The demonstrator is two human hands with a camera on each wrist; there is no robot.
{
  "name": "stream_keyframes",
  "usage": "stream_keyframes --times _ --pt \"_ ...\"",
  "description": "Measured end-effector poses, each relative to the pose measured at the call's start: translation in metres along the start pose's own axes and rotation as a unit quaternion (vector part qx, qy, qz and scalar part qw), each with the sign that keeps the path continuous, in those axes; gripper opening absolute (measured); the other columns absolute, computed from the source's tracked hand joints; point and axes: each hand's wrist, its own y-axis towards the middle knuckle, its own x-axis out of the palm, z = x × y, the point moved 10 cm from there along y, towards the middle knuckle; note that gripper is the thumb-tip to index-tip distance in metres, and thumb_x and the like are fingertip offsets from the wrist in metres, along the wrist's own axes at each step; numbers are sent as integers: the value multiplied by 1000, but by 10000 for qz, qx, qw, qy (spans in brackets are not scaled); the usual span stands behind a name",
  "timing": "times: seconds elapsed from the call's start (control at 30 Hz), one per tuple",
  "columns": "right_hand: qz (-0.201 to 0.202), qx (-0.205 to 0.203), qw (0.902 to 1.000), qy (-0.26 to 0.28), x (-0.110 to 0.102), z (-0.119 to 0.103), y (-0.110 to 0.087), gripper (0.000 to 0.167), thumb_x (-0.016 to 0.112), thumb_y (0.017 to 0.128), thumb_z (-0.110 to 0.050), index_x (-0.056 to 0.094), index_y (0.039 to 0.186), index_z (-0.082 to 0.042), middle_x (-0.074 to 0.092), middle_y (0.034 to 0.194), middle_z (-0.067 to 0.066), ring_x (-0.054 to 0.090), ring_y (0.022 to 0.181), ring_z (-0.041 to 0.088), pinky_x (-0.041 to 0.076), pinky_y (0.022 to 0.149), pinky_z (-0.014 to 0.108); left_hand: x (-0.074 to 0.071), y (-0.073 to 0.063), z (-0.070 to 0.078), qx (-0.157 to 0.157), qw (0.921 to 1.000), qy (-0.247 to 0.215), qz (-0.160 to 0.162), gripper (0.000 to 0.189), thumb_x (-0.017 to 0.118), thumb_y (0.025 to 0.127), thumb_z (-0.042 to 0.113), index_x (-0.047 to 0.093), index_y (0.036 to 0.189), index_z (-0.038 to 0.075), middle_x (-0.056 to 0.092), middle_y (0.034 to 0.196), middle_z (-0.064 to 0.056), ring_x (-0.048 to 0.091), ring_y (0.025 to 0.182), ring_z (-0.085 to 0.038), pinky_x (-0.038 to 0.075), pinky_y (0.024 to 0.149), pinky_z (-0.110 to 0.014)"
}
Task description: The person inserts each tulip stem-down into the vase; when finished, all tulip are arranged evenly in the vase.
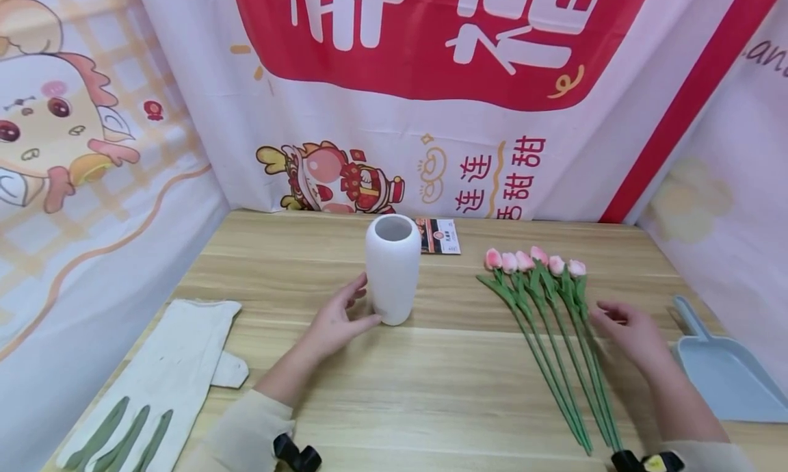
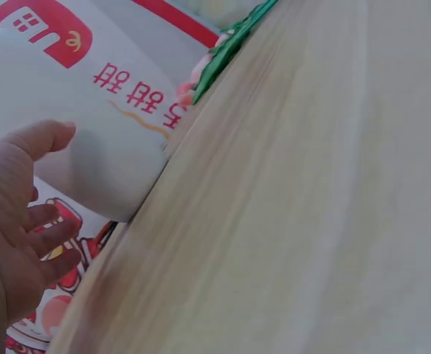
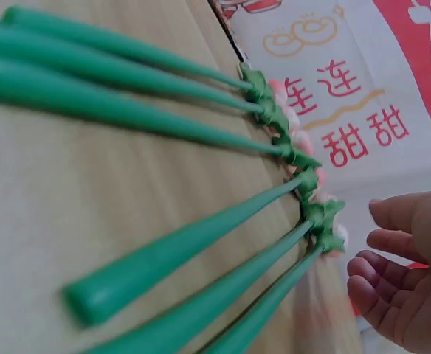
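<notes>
In the head view, a smooth white vase (image 1: 394, 273) stands upright on the wood-grain counter (image 1: 462, 390), and the left hand (image 1: 335, 325) reaches its left side — fingers parted, thumb by the base, contact hard to tell. To the right, six pink artificial tulips (image 1: 542, 284) lie with their heads pointing away from the person; just beside them is the right hand (image 1: 631, 335), its fingers loosely bent and empty. A light-blue dustpan (image 1: 732, 376) lies at the far right, a white-and-green glove (image 1: 178, 362) at the left, and a printed card (image 1: 440, 236) just behind the vase. The left wrist view shows the thumb in front of the vase's white wall and the other fingers spread, not wrapped around it. In the right wrist view, the green stems form two groups of three — the relaxed right fingers hover near the blooms, holding nothing.
</notes>
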Motion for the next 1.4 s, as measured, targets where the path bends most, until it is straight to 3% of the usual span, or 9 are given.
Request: stream_keyframes --times 0.2,0.4,0.5,0.63,0.8,1.0,1.17,1.4 --pt "-523 600 9965 263 12 29 -7 71 53 99 -46 42 140 11 61 121 30 64 86 11 57 67 25 9 2 -12 -270 9994 -188 132 81 82 80 21 41 148 5 46 150 -13 56 127 -35 41 112 -52" --pt "-845 1001 9911 231 22 45 -12 77 57 94 -55 46 140 5 69 111 17 62 85 10 55 68 26 10 0 -17 -216 9966 -629 480 63 81 80 10 54 136 0 63 130 -20 66 113 -34 52 101 -44" --pt "-845 974 9916 37 22 45 -13 79 58 92 -58 48 139 4 69 110 16 63 86 12 54 68 26 12 -1 -18 -204 9934 -949 614 54 79 80 5 58 130 -3 67 122 -23 67 109 -36 56 95 -38" --pt "-846 970 9916 -117 21 42 -13 81 59 90 -61 49 139 3 65 120 24 65 94 20 53 70 27 11 -1 -20 -229 9893 -1156 856 48 77 82 2 60 127 -4 67 119 -24 68 108 -36 58 90 -31" --pt "-855 772 9929 -285 20 34 -10 77 57 92 -58 50 138 4 62 125 27 65 102 30 54 76 34 9 -1 -21 -219 9878 -1201 966 47 76 82 2 60 126 -3 68 118 -24 68 107 -36 58 91 -33" --pt "-717 639 9950 -264 20 28 -7 65 60 95 -43 51 135 8 67 115 27 66 85 17 54 68 28 9 -2 -23 -271 9870 -1218 1012 49 77 82 3 60 127 -2 68 118 -23 68 107 -35 57 94 -38" --pt "-576 853 9945 190 21 31 -6 58 62 94 -32 51 133 9 71 98 14 62 76 10 56 63 27 9 -4 -23 -297 9872 -1190 1017 48 77 82 4 60 127 -2 68 119 -23 68 107 -34 57 93 -37" --pt "-329 1069 9908 768 13 41 -7 58 58 97 -31 47 136 10 68 80 -8 61 71 5 54 63 24 11 -6 -22 -299 9875 -1151 1037 48 76 83 2 59 127 -3 67 119 -24 68 107 -36 58 92 -38"
